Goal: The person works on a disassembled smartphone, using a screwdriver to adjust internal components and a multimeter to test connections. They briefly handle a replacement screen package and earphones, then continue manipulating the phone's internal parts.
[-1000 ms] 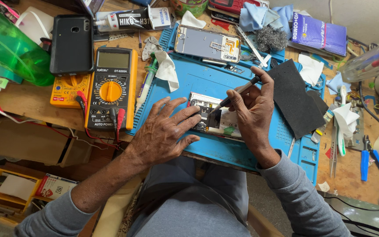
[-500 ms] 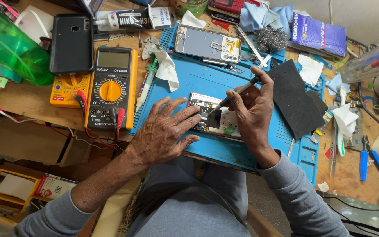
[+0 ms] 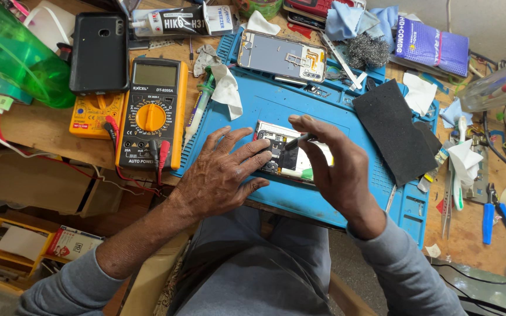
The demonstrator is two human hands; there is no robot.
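Observation:
An opened phone (image 3: 288, 155) with its circuit boards exposed lies on a blue work mat (image 3: 259, 105). My left hand (image 3: 224, 172) rests flat beside it, fingertips pressing on its left end. My right hand (image 3: 338, 167) hovers over the phone's right half and pinches a thin dark tool (image 3: 298, 140), its tip pointing down onto the board. The right hand hides much of the phone's right side. A small green piece (image 3: 306, 174) shows at the phone's near edge.
A black-and-orange multimeter (image 3: 149, 114) with red and black leads lies left of the mat. A second phone frame (image 3: 282, 57), a black pad (image 3: 395, 129), a dark phone (image 3: 99, 51), a green bottle (image 3: 13, 52), tweezers, cloths and pliers (image 3: 488, 212) crowd the wooden bench.
My right hand has lowered the tool; earlier it pointed up and to the right, now its tip rests on the phone's board. The left hand stays in place.

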